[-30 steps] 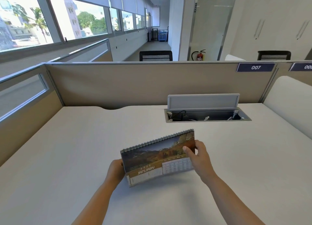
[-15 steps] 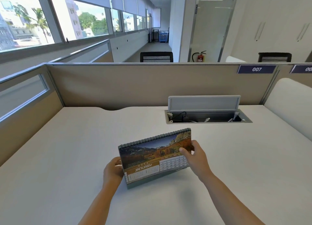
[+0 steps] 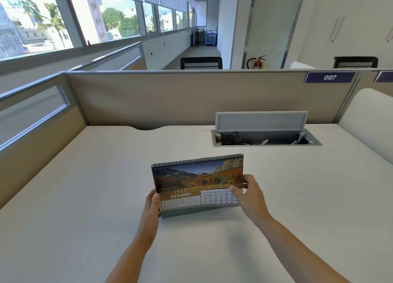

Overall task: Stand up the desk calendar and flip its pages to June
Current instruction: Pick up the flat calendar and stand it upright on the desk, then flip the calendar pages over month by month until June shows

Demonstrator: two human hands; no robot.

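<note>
the desk calendar point(image 3: 198, 182) is seen upright on the white desk point(image 3: 85, 197), its lower edge on or just at the desk surface, spiral binding along the top. it sits nearer the person than the open cable tray point(image 3: 265, 139), which lies beyond it and to its right. whether the stand behind is fully spread cannot be told from this side.

progress, as judged: the standing-up step appears done or nearly done. the front page reads "january", with a mountain photo above the date grid. no page has been turned yet; five pages remain to be flipped over the binding before june shows.

grip: the left hand point(image 3: 152, 204) is closed on the calendar's lower left edge, thumb on the front by the small printed months, fingers hidden behind. the right hand point(image 3: 247, 194) is pinched on the right edge, thumb laid across the date grid, fingers wrapped behind the page. neither hand is spread; both are pressed onto the card.

risk noted: the card is light and may slide or fold flat if one hand is released before the base is settled.
</note>
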